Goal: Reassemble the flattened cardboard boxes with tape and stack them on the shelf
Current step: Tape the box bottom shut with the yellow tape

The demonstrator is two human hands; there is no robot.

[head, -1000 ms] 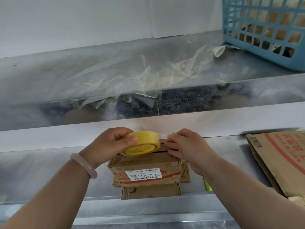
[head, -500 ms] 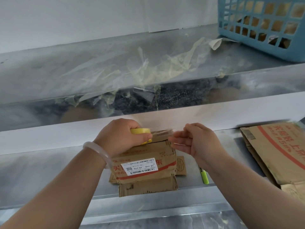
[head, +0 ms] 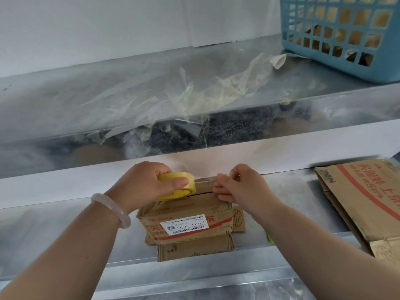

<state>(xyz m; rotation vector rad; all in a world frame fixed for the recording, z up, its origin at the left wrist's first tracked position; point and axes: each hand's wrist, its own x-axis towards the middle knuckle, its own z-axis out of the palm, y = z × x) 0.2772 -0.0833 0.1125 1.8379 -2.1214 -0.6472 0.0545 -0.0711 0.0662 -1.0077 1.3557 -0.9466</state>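
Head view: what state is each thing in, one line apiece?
Small brown cardboard box with white label: folded up, top flaps closed.
Yellow tape roll: gripped by left hand, over the box top.
Clear tape strip: drawn out, pinched by right hand.
Large flattened cardboard box: lying flat, unassembled.
Blue plastic basket: upright.

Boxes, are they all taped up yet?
Not yet. One small box is folded into shape. The left hand grips the yellow tape roll on top while the right hand pinches the tape end. Flat cardboard under it and a flattened box at the right wait.
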